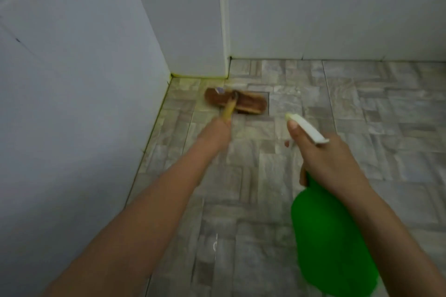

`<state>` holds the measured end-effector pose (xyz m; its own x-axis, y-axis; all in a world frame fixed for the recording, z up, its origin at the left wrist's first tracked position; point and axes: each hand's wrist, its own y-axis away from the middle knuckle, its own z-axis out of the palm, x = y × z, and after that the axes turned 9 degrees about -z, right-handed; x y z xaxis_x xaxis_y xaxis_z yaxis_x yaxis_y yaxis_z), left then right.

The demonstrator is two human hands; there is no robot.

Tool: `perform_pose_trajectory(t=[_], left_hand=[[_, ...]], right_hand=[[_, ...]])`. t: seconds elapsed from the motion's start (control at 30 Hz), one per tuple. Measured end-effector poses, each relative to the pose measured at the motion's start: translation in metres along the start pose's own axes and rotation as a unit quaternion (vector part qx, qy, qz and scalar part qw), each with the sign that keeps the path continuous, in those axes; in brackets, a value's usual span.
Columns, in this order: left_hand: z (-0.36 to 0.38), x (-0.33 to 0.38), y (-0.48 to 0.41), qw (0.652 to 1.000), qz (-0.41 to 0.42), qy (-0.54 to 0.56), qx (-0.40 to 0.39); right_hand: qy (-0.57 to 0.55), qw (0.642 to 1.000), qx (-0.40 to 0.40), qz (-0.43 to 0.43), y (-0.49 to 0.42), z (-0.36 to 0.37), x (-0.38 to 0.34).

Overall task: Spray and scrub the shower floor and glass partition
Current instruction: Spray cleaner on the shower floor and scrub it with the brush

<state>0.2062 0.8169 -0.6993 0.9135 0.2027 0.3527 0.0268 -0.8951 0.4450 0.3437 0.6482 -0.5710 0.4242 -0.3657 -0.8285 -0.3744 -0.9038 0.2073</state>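
Observation:
My left hand [217, 134] grips the yellow handle of a scrub brush [235, 103], whose brown wooden head lies on the grey tiled shower floor [362, 116] near the far left corner. The hand and brush look motion-blurred. My right hand [325, 154] holds a green spray bottle [330, 236] by its neck, thumb lying along the white spray head [306, 128], which points toward the floor right of the brush. A fingertip shows below the nozzle at the trigger.
A pale wall [72, 103] runs along the left, meeting the floor in a yellowish seam. A white corner post [223, 19] and back wall [337, 7] close the far side. Tiled floor stretches to the right and toward me.

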Motion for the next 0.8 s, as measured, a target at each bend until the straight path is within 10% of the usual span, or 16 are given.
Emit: perform_pose_trajectory(t=[0.37, 0.67, 0.8], left_hand=[[0.085, -0.124, 0.250, 0.990, -0.097, -0.044, -0.094], [0.063, -0.033, 0.148, 0.998, -0.014, 0.061, -0.022], [0.096, -0.084, 0.237, 0.996, 0.005, -0.021, -0.085]], right_hand=[[0.018, 0.999, -0.014, 0.029, 0.043, -0.035, 0.025], [0.037, 0.998, -0.024, 0.045, 0.056, -0.049, 0.034], [0.049, 0.997, -0.006, 0.051, 0.065, -0.071, 0.041]])
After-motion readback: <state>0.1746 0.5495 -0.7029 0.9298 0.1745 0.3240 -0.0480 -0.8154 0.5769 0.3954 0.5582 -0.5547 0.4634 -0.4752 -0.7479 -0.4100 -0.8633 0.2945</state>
